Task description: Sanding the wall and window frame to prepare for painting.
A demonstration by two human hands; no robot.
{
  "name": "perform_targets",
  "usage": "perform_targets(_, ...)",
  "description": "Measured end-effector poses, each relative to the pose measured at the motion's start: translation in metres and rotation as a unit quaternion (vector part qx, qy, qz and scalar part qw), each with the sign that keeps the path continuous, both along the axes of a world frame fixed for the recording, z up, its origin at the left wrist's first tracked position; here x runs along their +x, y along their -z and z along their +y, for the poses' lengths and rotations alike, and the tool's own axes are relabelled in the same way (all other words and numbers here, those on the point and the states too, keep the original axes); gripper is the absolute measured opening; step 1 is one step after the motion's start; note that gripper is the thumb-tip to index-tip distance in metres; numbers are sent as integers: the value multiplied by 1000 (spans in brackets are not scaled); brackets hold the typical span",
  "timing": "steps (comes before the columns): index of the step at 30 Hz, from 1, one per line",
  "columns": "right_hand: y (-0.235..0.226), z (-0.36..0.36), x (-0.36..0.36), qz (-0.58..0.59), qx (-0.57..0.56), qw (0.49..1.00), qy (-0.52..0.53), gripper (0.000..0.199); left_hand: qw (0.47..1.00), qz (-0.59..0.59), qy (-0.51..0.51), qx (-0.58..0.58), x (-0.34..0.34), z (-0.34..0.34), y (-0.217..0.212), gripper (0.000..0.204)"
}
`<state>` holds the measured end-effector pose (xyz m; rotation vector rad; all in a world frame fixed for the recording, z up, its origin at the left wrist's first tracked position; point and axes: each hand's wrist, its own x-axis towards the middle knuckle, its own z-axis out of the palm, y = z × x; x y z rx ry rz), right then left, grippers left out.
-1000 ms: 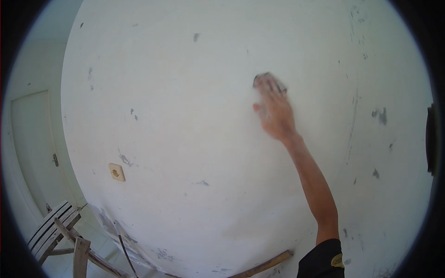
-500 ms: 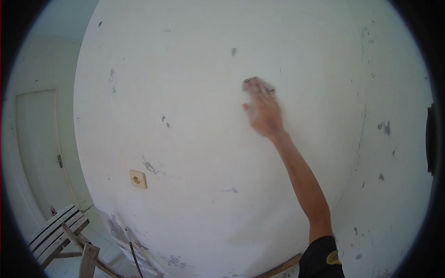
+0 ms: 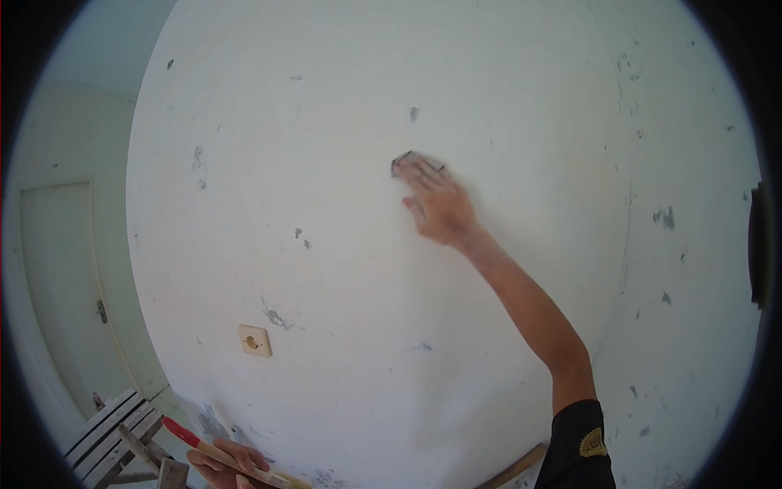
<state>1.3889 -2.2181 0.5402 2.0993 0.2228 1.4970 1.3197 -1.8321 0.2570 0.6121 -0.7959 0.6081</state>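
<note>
My right hand (image 3: 444, 210) is raised against the white wall (image 3: 350, 204), its fingers stretched over a thin dark piece of sandpaper (image 3: 398, 165). The sandpaper lies between the fingers and the wall, with only its dark edges showing. At the lower left, my left hand (image 3: 224, 466) is closed round a paintbrush (image 3: 186, 434) with a wooden, red-ended handle. The brush slants down to the right, and its far end is cut off by the lower edge of the picture.
Grey chipped patches (image 3: 275, 316) dot the wall. A cream power socket (image 3: 254, 341) sits low on it. At the lower left stands a slatted wooden bench (image 3: 110, 432), with a closed door (image 3: 61, 285) behind. A wooden piece (image 3: 515, 467) shows beside my right sleeve.
My right hand has slid left and slightly down along the wall with the sandpaper. My left hand has come into view with the paintbrush. The whole view has shifted a little.
</note>
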Motion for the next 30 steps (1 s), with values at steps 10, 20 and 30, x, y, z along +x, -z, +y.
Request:
perform_targets(10,-14,-1,14,-101,37,994,-2,58,987,150,50,-35,30,0,36,20)
perform_targets(20,-116,-14,25,-264,138,953,64,56,981,171,62,-68,35,8,58,22)
perform_targets(30,-67,32,57,-40,15,999,7,62,964,204,138,-99,47,-3,84,22)
